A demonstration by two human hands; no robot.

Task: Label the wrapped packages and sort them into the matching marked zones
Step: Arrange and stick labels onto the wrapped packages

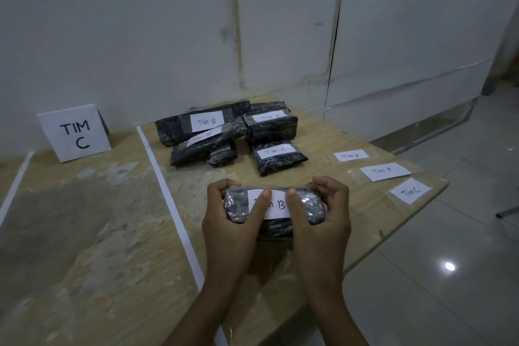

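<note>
At the far left of the tabletop (92, 233), a white sign (74, 133) with "TIM C" stands against the wall. To the right of it, a white tape line (168, 199) runs from the wall toward the person. Past this line, near the wall, lies a group of black wrapped packages. One is marked "Tim B" (202, 123) and lies just beside one marked "Tim A" (271, 125); in front of that lies one marked "Tim C" (278, 159).

Nearer to the person, the left hand (224, 222) and the right hand (323, 222) together grip the held package (238, 203), fingers curled around its two ends. Both thumbs press on its white label (277, 206), where a "B" shows between them. Whether it rests on the tabletop, I cannot tell.

Along the right edge lie three loose paper labels: "Tim A" (351, 155), again "Tim A" (384, 171), and "Tim C" (410, 191).
</note>
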